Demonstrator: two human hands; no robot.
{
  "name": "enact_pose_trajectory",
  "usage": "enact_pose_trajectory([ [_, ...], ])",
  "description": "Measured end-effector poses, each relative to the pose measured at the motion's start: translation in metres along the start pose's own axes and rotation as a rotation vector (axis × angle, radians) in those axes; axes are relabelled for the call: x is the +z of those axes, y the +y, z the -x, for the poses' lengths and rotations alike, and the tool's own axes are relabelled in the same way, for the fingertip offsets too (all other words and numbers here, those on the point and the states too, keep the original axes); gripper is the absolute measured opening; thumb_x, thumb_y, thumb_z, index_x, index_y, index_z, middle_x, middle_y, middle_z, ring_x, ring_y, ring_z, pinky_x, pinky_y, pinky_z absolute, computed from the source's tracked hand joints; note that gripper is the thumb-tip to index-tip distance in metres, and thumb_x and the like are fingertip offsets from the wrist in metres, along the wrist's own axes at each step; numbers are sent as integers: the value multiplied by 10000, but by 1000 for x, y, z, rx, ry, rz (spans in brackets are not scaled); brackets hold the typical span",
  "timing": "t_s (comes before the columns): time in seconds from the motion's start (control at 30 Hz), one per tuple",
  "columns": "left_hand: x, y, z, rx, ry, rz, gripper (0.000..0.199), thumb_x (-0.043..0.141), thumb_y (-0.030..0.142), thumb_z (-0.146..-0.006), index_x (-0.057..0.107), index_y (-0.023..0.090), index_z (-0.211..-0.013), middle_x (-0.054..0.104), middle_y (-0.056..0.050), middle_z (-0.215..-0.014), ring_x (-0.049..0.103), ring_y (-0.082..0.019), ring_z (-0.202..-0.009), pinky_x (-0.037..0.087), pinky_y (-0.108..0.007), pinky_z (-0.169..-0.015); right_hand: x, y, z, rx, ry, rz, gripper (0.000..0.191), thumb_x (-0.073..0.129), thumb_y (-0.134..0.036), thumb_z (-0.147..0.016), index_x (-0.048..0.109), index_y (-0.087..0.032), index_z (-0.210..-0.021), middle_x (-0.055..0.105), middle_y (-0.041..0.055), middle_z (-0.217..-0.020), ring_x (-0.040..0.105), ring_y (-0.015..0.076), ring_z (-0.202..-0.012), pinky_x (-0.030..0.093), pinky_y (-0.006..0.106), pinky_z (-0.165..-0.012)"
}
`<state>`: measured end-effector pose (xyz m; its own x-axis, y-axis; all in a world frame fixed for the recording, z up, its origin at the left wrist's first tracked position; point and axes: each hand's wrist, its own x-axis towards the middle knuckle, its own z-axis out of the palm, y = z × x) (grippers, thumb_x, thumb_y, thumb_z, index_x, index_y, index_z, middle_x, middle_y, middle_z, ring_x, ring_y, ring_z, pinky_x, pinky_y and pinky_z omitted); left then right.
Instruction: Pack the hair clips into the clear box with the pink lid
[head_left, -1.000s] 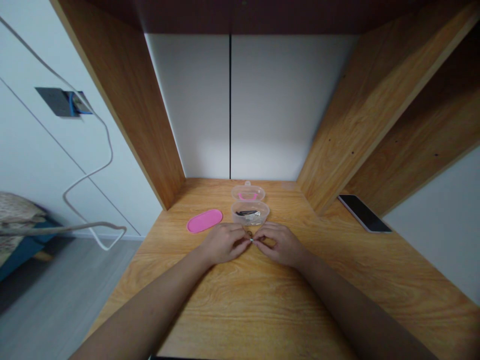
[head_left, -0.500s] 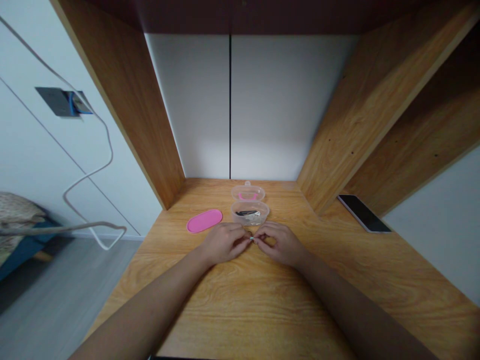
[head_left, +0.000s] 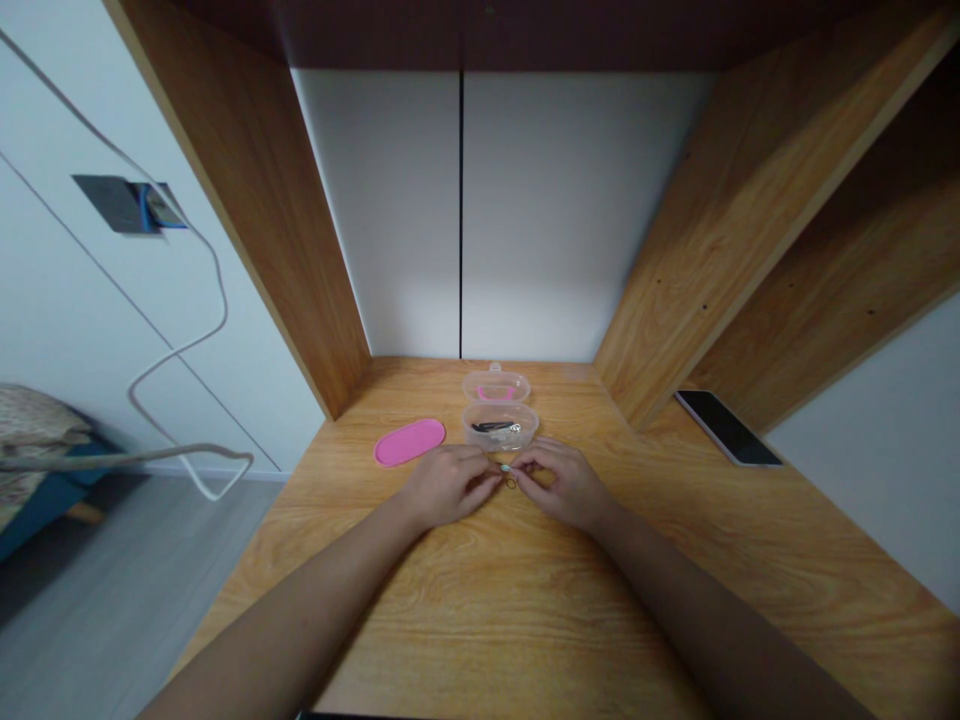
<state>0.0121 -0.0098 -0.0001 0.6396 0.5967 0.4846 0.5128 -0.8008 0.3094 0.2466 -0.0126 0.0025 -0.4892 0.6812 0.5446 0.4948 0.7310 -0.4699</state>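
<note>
Inventory, largest to smallest. One built-in wooden desk unit with a light oak-grain desktop point(head_left: 480, 590), flanked by an oak-grain left panel point(head_left: 255, 220) and oak-grain right shelving point(head_left: 750, 220), and backed by a white rear panel point(head_left: 570, 220) with one black vertical seam. To the left, beyond the unit, lay a grey floor point(head_left: 135, 570) and the corner of a bed with a patterned cover point(head_left: 30, 430). A white cable point(head_left: 221, 300) ran from a dark wall socket plate point(head_left: 112, 190) and looped down the white wall.

On the desktop, at right, lay a black smartphone point(head_left: 727, 428), face up. At centre rear sat a clear plastic box in two halves: the rear half point(head_left: 496, 386) held a pink piece point(head_left: 495, 393), and the front half point(head_left: 500, 427) held a dark metal implement point(head_left: 491, 427), too small to name. A pink oval lid point(head_left: 409, 442) lay to their left.

The left hand point(head_left: 448, 488) and right hand point(head_left: 562, 488) were together just in front of the box, fingertips almost meeting around a small pale piece point(head_left: 505, 467), with a thin ring point(head_left: 511, 484) just below it. Which hand gripped the piece could not be told.
</note>
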Motion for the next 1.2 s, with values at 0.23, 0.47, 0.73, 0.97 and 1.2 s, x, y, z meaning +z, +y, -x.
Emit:
enact_pose_trajectory([
  [0.23,-3,1,-1,-46,-2,-26,176,538,276,-962,694,201,-930,737,-44,-867,675,-159,-750,484,-266,-656,1,5,-1,3,-75,44,74,656,-171,-877,689,-237,-884,719,37,-876,662,202,-867,524,332,-790],
  [0.47,-7,-3,-3,-249,34,-248,183,504,262,-943,669,186,-963,704,-75,-901,650,-209,-818,495,-326,-735,3,5,-2,9,-95,3,105,687,-134,-839,704,-235,-819,690,44,-928,649,203,-914,530,361,-850],
  [0.73,-24,-8,-5,-582,-7,-621,231,571,319,-836,611,153,-991,636,-149,-1009,578,-312,-985,444,-421,-875,2,5,-3,-3,-120,28,76,697,-163,-844,727,-229,-817,691,49,-894,649,203,-880,533,358,-823],
  [0.97,-17,-17,6,-694,-50,-698,311,548,346,-818,602,111,-1014,647,-209,-996,600,-366,-944,425,-466,-838,-1,2,-3,-17,-98,49,89,661,-191,-877,723,-232,-828,700,47,-870,652,201,-851,533,348,-788],
  [1.2,-13,-21,7,-634,70,-645,280,501,364,-906,594,119,-1004,649,-203,-954,606,-343,-911,433,-455,-824,-5,-4,-5,-54,-60,46,112,628,-193,-898,710,-236,-833,708,46,-838,650,202,-819,532,351,-770],
])
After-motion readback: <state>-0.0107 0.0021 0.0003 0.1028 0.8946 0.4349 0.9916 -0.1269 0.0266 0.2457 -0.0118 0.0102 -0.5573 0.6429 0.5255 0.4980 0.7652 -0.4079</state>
